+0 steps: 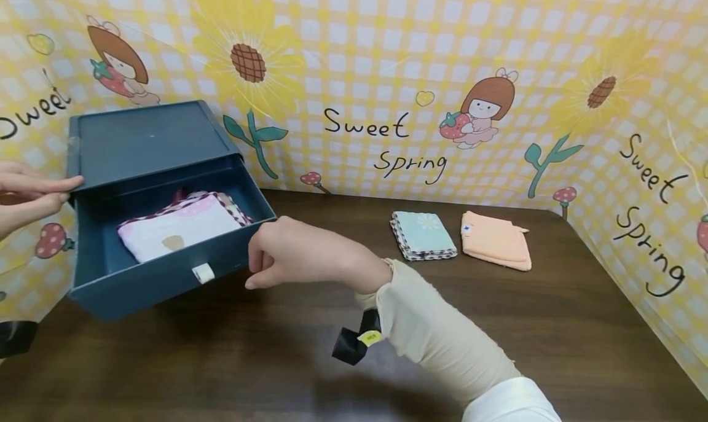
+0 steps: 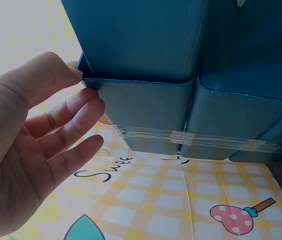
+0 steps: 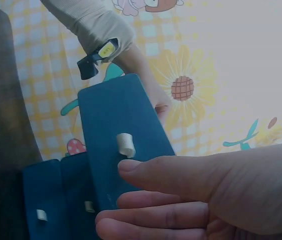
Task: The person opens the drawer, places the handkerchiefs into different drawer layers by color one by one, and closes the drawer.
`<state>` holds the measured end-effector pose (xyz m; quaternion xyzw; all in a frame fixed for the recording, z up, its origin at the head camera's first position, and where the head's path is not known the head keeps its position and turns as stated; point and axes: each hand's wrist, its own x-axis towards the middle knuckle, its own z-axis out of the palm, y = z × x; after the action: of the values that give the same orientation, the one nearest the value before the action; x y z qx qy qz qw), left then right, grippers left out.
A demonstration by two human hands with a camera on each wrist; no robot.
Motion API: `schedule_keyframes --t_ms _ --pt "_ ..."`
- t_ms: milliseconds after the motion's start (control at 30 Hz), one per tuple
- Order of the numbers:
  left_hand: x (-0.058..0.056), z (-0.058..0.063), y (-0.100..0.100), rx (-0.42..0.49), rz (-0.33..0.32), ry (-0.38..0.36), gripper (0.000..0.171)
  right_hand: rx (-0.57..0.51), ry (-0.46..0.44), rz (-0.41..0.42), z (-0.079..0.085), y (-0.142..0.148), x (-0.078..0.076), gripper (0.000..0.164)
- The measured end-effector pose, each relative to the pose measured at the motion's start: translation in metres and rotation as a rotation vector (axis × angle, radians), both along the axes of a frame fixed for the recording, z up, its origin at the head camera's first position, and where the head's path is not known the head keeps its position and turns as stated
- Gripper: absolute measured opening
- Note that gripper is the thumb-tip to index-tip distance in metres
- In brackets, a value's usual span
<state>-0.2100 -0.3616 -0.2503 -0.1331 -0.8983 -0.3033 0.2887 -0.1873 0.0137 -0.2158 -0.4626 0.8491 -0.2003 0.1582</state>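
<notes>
A dark blue drawer (image 1: pixel 166 285) is pulled out of its blue case (image 1: pixel 155 133). Inside lies a folded white and pink cloth (image 1: pixel 185 225) with a dark checked border. My left hand (image 1: pixel 27 195) pinches the case's front left edge between thumb and index finger; in the left wrist view its other fingers are spread loosely. Beside the right end of the drawer front is my right hand (image 1: pixel 301 256), with its thumb near the white pull tab (image 3: pixel 125 144) in the right wrist view. Its fingers are relaxed and grip nothing; whether they touch the drawer front is unclear.
On the brown table (image 1: pixel 343 360) to the right lie a folded mint-green cloth (image 1: pixel 423 234) and a folded peach cloth (image 1: pixel 495 241). More blue drawers (image 3: pixel 43 192) adjoin the case, bound with clear tape (image 2: pixel 181 136). A patterned curtain (image 1: pixel 365 53) stands behind.
</notes>
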Motion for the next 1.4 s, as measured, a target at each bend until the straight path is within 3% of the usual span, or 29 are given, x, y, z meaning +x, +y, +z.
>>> schedule_keyframes --t_ms 267,500,767,1200,1400 --pt "0.012 0.011 0.019 0.082 -0.032 -0.049 0.049 -0.032 0.008 0.014 -0.015 -0.015 -0.002 0.016" --pt "0.007 0.010 0.020 0.090 -0.096 -0.043 0.053 -0.056 0.008 0.012 -0.021 -0.024 -0.001 0.016" --pt "0.016 0.012 0.020 0.098 -0.065 -0.032 0.053 -0.109 0.063 0.021 -0.023 -0.037 0.006 0.018" --pt "0.013 0.014 0.022 0.127 -0.125 -0.019 0.065 -0.181 0.148 -0.034 -0.024 -0.041 0.006 0.025" --pt "0.013 0.013 0.019 0.109 -0.111 -0.023 0.063 -0.236 0.195 -0.068 -0.024 -0.044 0.004 0.031"
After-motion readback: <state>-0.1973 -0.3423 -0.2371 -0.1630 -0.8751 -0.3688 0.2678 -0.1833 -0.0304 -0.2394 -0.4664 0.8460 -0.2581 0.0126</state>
